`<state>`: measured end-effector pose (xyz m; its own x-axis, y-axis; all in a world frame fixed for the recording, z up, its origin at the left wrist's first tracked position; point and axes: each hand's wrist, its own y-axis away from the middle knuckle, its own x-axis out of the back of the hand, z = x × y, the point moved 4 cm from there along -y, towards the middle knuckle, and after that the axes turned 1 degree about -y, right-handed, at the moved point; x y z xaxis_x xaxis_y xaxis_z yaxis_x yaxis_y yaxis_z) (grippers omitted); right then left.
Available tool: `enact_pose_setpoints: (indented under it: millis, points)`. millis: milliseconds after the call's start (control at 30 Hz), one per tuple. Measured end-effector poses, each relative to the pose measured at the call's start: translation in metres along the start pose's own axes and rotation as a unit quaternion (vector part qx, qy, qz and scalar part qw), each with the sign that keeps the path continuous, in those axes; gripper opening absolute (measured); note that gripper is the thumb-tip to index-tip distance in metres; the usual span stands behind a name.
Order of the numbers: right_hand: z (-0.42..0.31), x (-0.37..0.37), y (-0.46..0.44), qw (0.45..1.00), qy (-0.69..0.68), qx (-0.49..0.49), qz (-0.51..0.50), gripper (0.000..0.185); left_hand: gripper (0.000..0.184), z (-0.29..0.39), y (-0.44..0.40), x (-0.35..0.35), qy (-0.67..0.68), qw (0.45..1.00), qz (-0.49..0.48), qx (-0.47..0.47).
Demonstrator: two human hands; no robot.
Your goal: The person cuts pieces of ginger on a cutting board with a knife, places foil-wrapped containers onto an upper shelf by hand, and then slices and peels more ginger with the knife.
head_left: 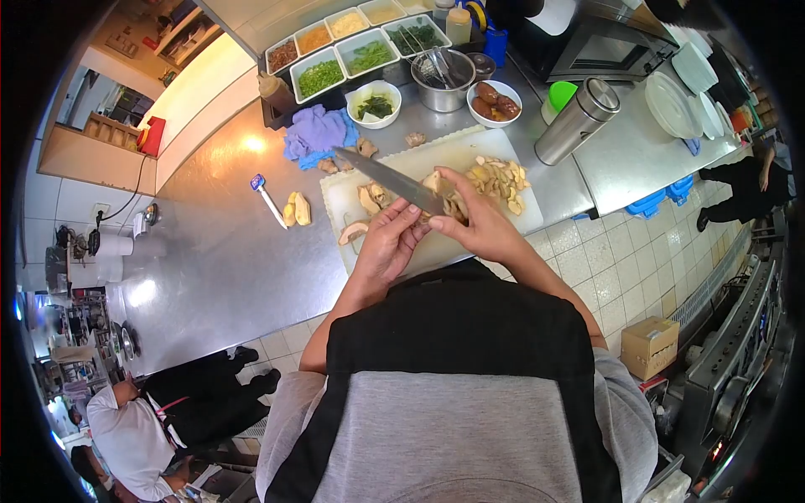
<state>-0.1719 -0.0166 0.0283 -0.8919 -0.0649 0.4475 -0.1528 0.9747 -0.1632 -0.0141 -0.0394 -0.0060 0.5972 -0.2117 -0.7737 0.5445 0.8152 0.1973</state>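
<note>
Head view: above the cutting board (524,220), the right hand (486,225) grips the knife (387,178); the left hand (388,243), fingers bent, is beside the blade, contents undeterminable.

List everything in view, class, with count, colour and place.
Knife: one, silver, over board
Cutting board: one, white, on silver counter
Cut pieces: many, pale yellow, on board
Peeler: one, white and blue, left of board
Cloths: two or more, purple and blue, behind board
Containers: several, white, back
Bowls: two, white, behind board
Pot: one, silver, between bowls
Flask: one, silver, right of board
Oven: one, dark, back right
Plates: several, white, right
Box: one, brown, right floor
Other people: at least two, black trousers, both sides
Apron: one, black, bottom centre
Left hand, right hand: two, bare, at knife
</note>
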Motion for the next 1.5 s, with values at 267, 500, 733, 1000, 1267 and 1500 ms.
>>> enact_pose_setpoints:
  millis: [267, 500, 733, 1000, 1267, 1500]
  points:
    - [-0.01, 0.004, -0.002, 0.998, 0.02, -0.054, -0.013, 0.073, 0.017, -0.005, 0.003, -0.003, -0.043, 0.999, -0.007, 0.012]
    - [0.005, 0.01, -0.013, 0.991, -0.084, -0.101, -0.014, 0.053, 0.036, -0.007, 0.009, -0.008, -0.142, 0.989, 0.019, 0.025]
    - [0.013, 0.009, -0.01, 0.998, -0.049, -0.025, 0.012, 0.056, 0.036, -0.005, 0.003, -0.002, -0.041, 0.998, -0.039, 0.042]
    - [-0.002, 0.01, -0.001, 0.999, 0.024, -0.038, -0.017, 0.061, 0.031, -0.004, 0.004, 0.001, -0.118, 0.993, 0.001, 0.015]
    - [0.027, 0.015, -0.01, 0.954, -0.171, -0.244, -0.023, 0.06, 0.04, -0.008, 0.003, -0.012, -0.059, 0.996, -0.038, 0.053]
    - [-0.002, 0.004, 0.007, 0.996, -0.03, -0.04, -0.076, 0.087, 0.047, -0.004, -0.002, 0.005, -0.036, 0.999, 0.002, 0.017]
